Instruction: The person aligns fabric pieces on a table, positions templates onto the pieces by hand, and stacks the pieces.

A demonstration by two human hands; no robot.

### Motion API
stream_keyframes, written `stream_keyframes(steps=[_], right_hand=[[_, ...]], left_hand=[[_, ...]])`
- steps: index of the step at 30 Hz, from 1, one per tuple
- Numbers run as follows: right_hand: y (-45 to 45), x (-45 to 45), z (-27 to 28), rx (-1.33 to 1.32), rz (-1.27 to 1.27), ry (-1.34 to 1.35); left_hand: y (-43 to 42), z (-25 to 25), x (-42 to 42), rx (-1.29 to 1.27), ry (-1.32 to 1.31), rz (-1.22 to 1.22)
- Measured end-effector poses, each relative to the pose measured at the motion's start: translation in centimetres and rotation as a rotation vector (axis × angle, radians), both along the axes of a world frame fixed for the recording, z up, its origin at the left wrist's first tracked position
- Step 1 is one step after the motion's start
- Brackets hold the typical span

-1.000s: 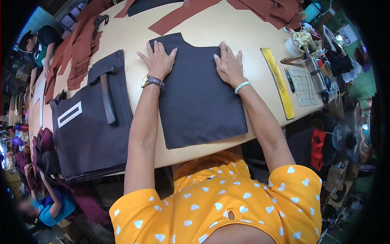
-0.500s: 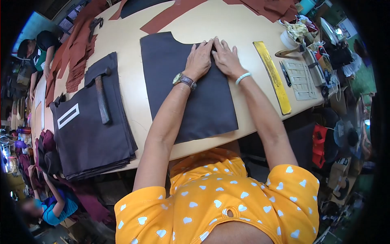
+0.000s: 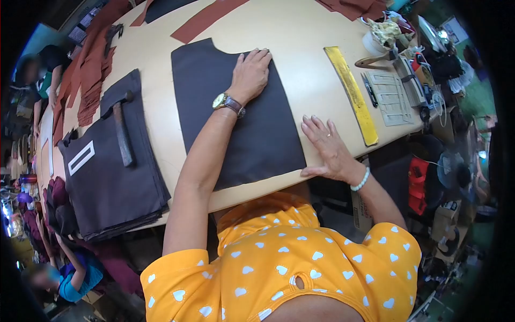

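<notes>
A dark fabric piece (image 3: 241, 139) with a curved cut-out at its top lies flat on the pale table (image 3: 155, 107). My left hand (image 3: 250, 75) rests palm down on its upper right part, fingers extended at the corner. Beside the lower right corner, my right hand (image 3: 329, 150) is spread with its thumb at the fabric's edge; it holds nothing. On the left a stack of dark fabric (image 3: 118, 193) carries a hammer (image 3: 123, 131) and a white rectangular frame (image 3: 81, 158).
To the right lie a yellow strip (image 3: 351, 96), pens (image 3: 370, 89) and a slotted card (image 3: 391, 99). Rust-coloured fabric (image 3: 96, 80) covers the far left. Two people are at the left, one at the upper side (image 3: 48, 75), one lower down (image 3: 78, 273).
Both hands first met at the fabric's upper right corner. Since then my right hand has moved down to the lower right corner and spread, while my left hand stayed near the upper corner.
</notes>
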State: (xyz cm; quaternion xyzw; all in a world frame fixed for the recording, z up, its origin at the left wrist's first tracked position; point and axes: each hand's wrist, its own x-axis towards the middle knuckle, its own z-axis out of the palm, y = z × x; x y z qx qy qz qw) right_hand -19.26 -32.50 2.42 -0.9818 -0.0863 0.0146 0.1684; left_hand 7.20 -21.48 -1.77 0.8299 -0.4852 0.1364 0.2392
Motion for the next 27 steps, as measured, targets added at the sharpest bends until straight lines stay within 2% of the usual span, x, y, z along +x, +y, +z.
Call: stream_keyframes(steps=[4, 6, 8, 10, 13, 17, 18, 21, 23, 26, 27], right_hand=[[-1.4, -0.7, 0.8, 0.070, -0.141, -0.141], [-5.1, 0.3, 0.4, 0.129, -0.361, -0.441], [-9.2, 1.6, 1.0, 0.043, -0.682, -0.560], [-12.5, 2.3, 0.8, -0.144, -0.861, -0.536], [-14.6, 3.7, 0.2, -0.277, -0.994, -0.360], [-15.1, 4.8, -0.3, -0.178, -1.084, -0.287], [-15.0, 4.8, -0.4, -0.154, -1.105, -0.279], [-15.3, 4.9, -0.1, -0.067, -1.144, -0.229], [-15.5, 4.9, 0.1, -0.027, -1.166, -0.173], [-15.2, 4.8, -0.2, -0.164, -1.090, -0.307], [-14.8, 5.0, 0.1, -0.099, -1.059, -0.358]], left_hand=[[-0.5, 1.3, 1.4, 0.043, 0.045, 0.000], [-0.8, 2.9, 1.8, 0.129, 0.151, 0.028], [-1.2, 4.0, 2.5, 0.219, 0.268, 0.075], [-2.4, 4.0, 4.7, 0.251, 0.382, 0.145], [-3.4, 4.8, 7.1, 0.400, 0.583, 0.155], [-4.0, 4.7, 8.6, 0.521, 0.581, 0.155], [-3.8, 4.6, 8.4, 0.438, 0.582, 0.152], [-3.8, 4.9, 8.6, 0.526, 0.643, 0.144], [-3.3, 4.7, 8.1, 0.410, 0.670, 0.110], [-1.9, 4.5, 6.8, 0.214, 0.668, 0.044], [-1.2, 4.7, 6.0, 0.114, 0.773, -0.001]])
